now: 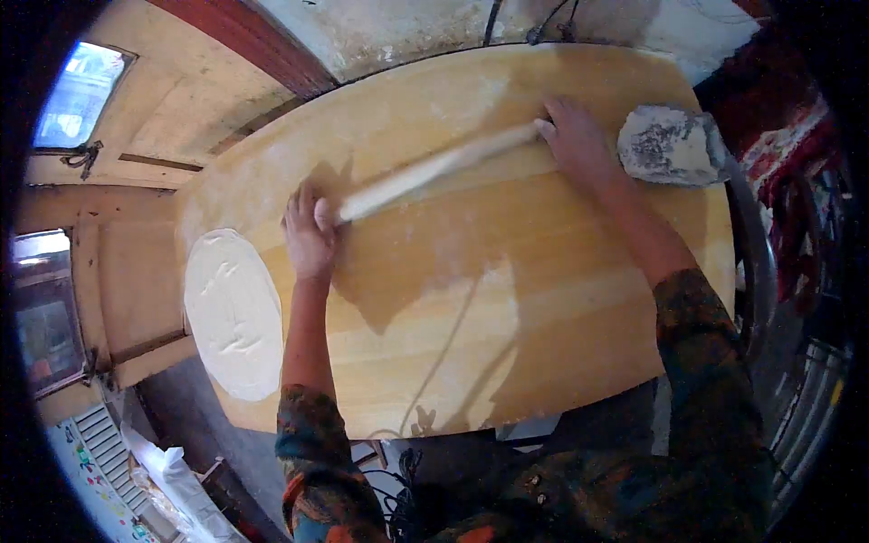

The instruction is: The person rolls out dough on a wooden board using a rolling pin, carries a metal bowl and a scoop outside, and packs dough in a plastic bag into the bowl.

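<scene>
You're in what looks like a home kitchen: floury wooden board (579,308), flat dough sheet (233,317), glass-paned wooden panelling (136,281), stained wall (398,27).

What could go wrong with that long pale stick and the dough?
The thin, oval white dough sheet lies right at the edge of the pale yellow wooden tabletop, so it might droop or slip off. The left hand, at one end of the long, pale cylindrical rod, is close enough that it could bump and crease the sheet.
</scene>
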`<act>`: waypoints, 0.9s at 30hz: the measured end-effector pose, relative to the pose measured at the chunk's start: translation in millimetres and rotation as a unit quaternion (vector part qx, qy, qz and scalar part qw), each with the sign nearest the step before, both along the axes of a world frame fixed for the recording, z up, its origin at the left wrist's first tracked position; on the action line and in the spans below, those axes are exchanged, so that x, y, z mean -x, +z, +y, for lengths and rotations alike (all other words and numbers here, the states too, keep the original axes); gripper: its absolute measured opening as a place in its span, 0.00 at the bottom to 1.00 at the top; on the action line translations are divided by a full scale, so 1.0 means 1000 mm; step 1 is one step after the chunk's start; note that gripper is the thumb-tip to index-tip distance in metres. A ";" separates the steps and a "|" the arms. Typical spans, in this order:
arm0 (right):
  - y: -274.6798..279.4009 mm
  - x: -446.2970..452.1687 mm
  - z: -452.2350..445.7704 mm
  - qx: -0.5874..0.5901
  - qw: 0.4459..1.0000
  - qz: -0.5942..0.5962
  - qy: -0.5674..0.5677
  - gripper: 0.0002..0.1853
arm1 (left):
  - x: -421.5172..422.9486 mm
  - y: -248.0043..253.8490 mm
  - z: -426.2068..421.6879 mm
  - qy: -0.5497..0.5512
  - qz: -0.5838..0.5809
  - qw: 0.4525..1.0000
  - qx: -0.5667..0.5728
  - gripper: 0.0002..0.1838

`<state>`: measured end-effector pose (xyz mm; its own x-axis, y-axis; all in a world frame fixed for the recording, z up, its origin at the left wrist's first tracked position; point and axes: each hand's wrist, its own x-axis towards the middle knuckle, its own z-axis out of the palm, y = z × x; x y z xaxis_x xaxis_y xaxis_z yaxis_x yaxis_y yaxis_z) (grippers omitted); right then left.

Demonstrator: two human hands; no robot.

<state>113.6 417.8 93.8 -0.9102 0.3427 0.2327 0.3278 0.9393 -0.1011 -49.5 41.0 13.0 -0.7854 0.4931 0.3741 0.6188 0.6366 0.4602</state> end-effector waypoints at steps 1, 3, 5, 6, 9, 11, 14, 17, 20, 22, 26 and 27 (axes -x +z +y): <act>-0.003 0.016 0.007 -0.044 0.999 0.002 0.019 0.27 | 0.014 -0.003 0.007 -0.003 0.046 0.998 0.053 0.28; -0.004 0.033 0.015 -0.129 0.990 0.006 0.055 0.27 | 0.034 -0.002 0.014 0.029 0.084 0.996 0.021 0.27; -0.001 0.035 0.013 -0.093 0.993 0.057 0.047 0.25 | 0.030 0.006 0.012 0.050 0.075 0.996 0.014 0.26; 0.002 0.030 0.008 -0.075 0.993 0.082 0.043 0.24 | 0.019 0.006 0.008 0.054 0.047 0.997 0.022 0.25; 0.000 -0.033 -0.016 -0.075 0.996 0.024 0.030 0.25 | -0.042 0.013 -0.019 0.038 0.035 0.999 -0.001 0.25; 0.028 -0.088 -0.055 -0.035 0.998 0.047 0.039 0.26 | -0.097 0.024 -0.044 0.018 0.045 0.999 -0.012 0.27; 0.036 -0.185 -0.098 -0.014 0.999 0.022 0.020 0.29 | -0.193 0.045 -0.088 0.015 -0.006 1.000 0.008 0.30; 0.038 -0.274 -0.140 -0.029 0.998 -0.012 0.062 0.31 | -0.278 0.049 -0.131 0.025 -0.017 0.998 0.058 0.31; 0.063 -0.364 -0.194 0.015 0.993 -0.096 0.066 0.29 | -0.354 0.051 -0.174 -0.002 -0.012 0.995 0.104 0.32; 0.054 -0.416 -0.210 -0.046 0.990 -0.072 0.109 0.26 | -0.395 0.055 -0.193 -0.017 -0.018 0.990 0.142 0.32; 0.054 -0.472 -0.222 0.004 0.974 -0.147 0.175 0.20 | -0.429 0.064 -0.215 -0.016 -0.030 0.994 0.104 0.31; 0.060 -0.474 -0.230 0.009 0.979 -0.126 0.162 0.20 | -0.423 0.041 -0.220 0.049 0.003 0.998 0.026 0.30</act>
<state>587.7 187.7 153.7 -0.9995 0.0285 -0.0157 0.0295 0.9969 -0.0727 373.2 -179.0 53.5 -0.8287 0.4327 0.3550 0.5550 0.7168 0.4220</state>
